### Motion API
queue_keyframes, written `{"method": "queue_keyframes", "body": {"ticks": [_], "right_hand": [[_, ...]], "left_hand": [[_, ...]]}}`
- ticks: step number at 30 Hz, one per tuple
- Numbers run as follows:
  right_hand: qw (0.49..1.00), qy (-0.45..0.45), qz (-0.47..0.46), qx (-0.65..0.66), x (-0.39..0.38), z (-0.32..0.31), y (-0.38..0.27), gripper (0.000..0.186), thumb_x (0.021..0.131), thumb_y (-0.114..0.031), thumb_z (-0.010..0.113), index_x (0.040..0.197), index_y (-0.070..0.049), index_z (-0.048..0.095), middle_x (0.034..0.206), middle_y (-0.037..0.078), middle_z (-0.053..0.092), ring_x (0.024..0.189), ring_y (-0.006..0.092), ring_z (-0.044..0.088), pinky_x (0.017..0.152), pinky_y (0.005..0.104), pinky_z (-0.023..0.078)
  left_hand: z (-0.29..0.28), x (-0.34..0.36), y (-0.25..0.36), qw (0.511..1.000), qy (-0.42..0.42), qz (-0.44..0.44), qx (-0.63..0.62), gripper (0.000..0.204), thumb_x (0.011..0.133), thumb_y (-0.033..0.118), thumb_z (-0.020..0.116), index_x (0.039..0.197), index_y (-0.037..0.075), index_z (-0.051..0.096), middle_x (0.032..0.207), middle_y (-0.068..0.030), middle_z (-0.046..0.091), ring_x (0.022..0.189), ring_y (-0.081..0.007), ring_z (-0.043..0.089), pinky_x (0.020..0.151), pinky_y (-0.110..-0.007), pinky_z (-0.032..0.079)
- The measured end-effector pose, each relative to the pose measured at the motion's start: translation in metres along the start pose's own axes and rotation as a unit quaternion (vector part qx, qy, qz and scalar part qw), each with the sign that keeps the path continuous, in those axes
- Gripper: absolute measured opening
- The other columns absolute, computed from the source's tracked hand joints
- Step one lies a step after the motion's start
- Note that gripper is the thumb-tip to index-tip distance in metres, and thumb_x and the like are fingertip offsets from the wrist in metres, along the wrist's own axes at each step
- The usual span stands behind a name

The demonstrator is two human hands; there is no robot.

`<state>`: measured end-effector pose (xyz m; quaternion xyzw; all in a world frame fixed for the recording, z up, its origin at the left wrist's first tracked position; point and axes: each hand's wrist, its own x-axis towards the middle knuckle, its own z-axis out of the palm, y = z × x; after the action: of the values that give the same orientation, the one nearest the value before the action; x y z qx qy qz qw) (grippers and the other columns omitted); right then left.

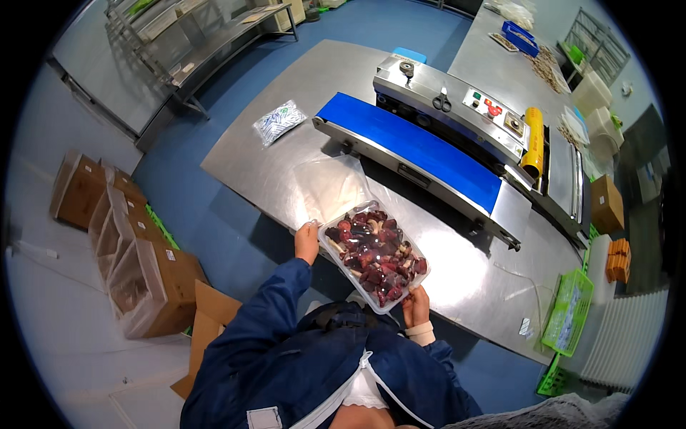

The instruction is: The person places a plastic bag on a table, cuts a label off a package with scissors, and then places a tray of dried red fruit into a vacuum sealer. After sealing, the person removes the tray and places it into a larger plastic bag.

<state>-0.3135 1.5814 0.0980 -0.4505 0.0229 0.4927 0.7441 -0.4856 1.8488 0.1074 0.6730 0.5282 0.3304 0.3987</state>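
Note:
A clear plastic tray (420,266) full of dark red and pale mushroom pieces (375,250) is held at the table's near edge, tilted toward my body. Clear film covers it, and a loose, flat length of plastic bag (330,187) stretches from its far end over the metal table. My left hand (307,243) pinches the bag at the tray's far left corner. At the near right corner, my right hand (416,307) grips the tray, its fingers partly hidden beneath.
Beyond the tray stands a band sealer with a blue conveyor belt (411,146); black scissors (442,101) lie on its housing. A bag of small white packets (279,122) rests at the far left. A green basket (569,312) is at right, and cardboard boxes (175,286) line the left floor.

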Motion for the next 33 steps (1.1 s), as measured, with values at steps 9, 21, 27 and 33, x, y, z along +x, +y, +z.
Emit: {"method": "queue_keyframes", "body": {"ticks": [9, 21, 27, 33], "right_hand": [[1.000, 0.002, 0.010, 0.003, -0.005, 0.012, -0.009, 0.022, 0.084, -0.012, 0.046, 0.105, -0.006, 0.050, 0.098, 0.002, 0.055, 0.083, 0.0126, 0.054, 0.072, 0.0262, 0.046], [1.000, 0.005, -0.009, -0.006, 0.002, 0.011, -0.002, 0.009, 0.084, -0.010, 0.046, 0.092, -0.007, 0.051, 0.082, 0.000, 0.053, 0.068, 0.0098, 0.049, 0.061, 0.0245, 0.042], [0.997, 0.031, -0.041, -0.061, -0.003, 0.019, -0.009, 0.005, 0.084, -0.012, 0.048, 0.086, -0.008, 0.050, 0.070, -0.002, 0.048, 0.059, 0.0078, 0.044, 0.053, 0.0210, 0.037], [0.997, 0.037, -0.038, -0.051, -0.001, 0.018, -0.010, 0.002, 0.084, -0.010, 0.049, 0.083, -0.008, 0.049, 0.070, -0.002, 0.049, 0.059, 0.0070, 0.043, 0.053, 0.0209, 0.036]], "left_hand": [[-0.003, 0.003, -0.012, 0.997, 0.000, 0.080, 0.012, 0.026, 0.090, 0.018, 0.044, 0.089, -0.002, 0.061, 0.081, -0.0186, 0.062, 0.074, -0.0299, 0.060, 0.069, -0.035, 0.045], [0.031, -0.007, -0.051, 0.924, -0.049, -0.215, -0.313, 0.024, 0.092, 0.019, 0.045, 0.088, 0.000, 0.059, 0.072, -0.0053, 0.060, 0.060, -0.0147, 0.058, 0.051, -0.027, 0.045], [0.030, -0.005, -0.029, 0.994, 0.060, -0.042, -0.082, 0.025, 0.091, 0.017, 0.045, 0.092, -0.004, 0.058, 0.074, -0.0117, 0.062, 0.067, -0.0185, 0.059, 0.062, -0.031, 0.046], [0.019, -0.008, 0.003, 0.996, 0.069, 0.025, -0.044, 0.025, 0.092, 0.018, 0.043, 0.097, -0.001, 0.059, 0.078, -0.0137, 0.063, 0.070, -0.0203, 0.059, 0.067, -0.031, 0.046]]}}
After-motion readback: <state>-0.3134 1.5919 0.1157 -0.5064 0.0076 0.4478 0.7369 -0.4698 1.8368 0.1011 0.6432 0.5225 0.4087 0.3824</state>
